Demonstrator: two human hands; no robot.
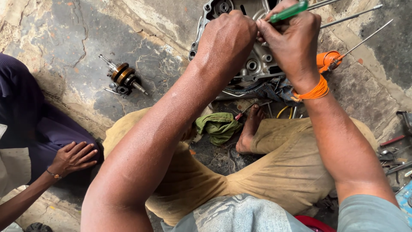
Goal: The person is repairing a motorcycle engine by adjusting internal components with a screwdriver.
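Head view has us bent over a grey metal engine case (257,64) on the cracked floor (64,34), its top cut off by the frame. Our left hand (225,38) is curled into a fist pressed on the case; our right hand (292,41) pinches a green-handled screwdriver (288,12), whose tip we cannot see behind the fingers. Both forearms block much of the case. Around it lie an orange-handled tool (328,60), thin metal rods (352,17), a green rag (219,126) by our bare foot (249,131), and a crankshaft (122,77) well apart to the left. Another person's hand (73,158) rests spread on a knee. Tools at the right edge (392,154) are hard to make out
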